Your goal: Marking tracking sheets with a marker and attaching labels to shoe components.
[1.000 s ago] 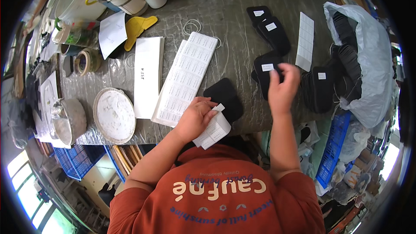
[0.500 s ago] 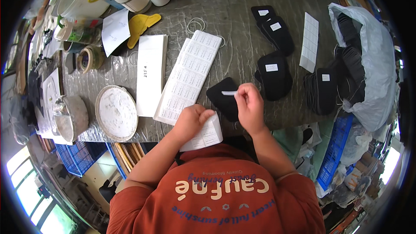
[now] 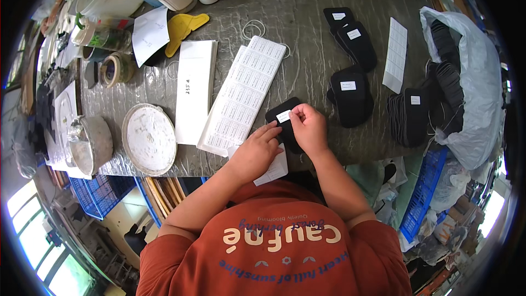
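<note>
A black, insole-shaped pad [image 3: 278, 111] lies on the table in front of me. My right hand [image 3: 309, 131] pinches one end of a small white label [image 3: 283, 115], which lies over the upper part of the pad. My left hand [image 3: 255, 154] is stretched out, fingertips at the pad's left edge close to the label. Under the left palm a small sheet of labels [image 3: 276, 169] sticks out past the table edge; whether the palm grips it is hidden. To the left rests a stack of printed label sheets [image 3: 241, 96].
Labelled black pads [image 3: 350, 101] lie in piles to the right, beside a label strip [image 3: 395, 55] and a white bag [image 3: 476, 93] of black pads. Leftward are a white paper stack [image 3: 193, 93], a round lid [image 3: 149, 140], a bucket [image 3: 93, 145] and tape rolls [image 3: 116, 70].
My right hand has brought the label down onto the black pad, its printed face now showing. My left hand has moved forward and right, fingers straightened toward the pad.
</note>
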A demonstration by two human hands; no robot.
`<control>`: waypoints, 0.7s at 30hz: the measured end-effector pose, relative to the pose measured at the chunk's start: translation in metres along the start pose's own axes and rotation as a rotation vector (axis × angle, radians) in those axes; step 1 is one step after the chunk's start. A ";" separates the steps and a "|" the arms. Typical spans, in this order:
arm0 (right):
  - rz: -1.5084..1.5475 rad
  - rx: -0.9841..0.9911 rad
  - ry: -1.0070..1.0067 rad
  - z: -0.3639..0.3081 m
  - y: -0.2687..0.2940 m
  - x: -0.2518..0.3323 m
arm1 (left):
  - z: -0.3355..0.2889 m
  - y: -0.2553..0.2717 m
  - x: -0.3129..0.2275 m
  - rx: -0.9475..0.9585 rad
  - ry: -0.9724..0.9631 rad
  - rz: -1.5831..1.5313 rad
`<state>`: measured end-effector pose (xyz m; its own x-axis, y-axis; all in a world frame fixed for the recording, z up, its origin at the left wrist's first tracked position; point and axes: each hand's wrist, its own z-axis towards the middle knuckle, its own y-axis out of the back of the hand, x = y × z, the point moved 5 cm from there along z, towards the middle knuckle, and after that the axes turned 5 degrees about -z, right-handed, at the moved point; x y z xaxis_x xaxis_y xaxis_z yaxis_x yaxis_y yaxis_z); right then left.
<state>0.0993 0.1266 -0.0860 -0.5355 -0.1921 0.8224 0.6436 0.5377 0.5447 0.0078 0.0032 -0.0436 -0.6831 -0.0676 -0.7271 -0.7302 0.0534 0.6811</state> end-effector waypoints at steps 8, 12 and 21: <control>-0.019 -0.012 -0.003 0.001 -0.001 0.000 | 0.005 0.002 -0.005 -0.011 -0.008 0.079; 0.019 -0.029 -0.007 0.001 -0.003 -0.004 | 0.007 -0.002 -0.004 0.013 0.005 0.141; -0.290 -0.022 -0.159 0.010 0.009 0.005 | 0.007 -0.002 -0.002 0.037 0.024 0.123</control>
<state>0.0969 0.1388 -0.0787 -0.7758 -0.2027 0.5975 0.4628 0.4608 0.7573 0.0103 0.0104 -0.0442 -0.7676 -0.0825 -0.6356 -0.6410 0.0992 0.7611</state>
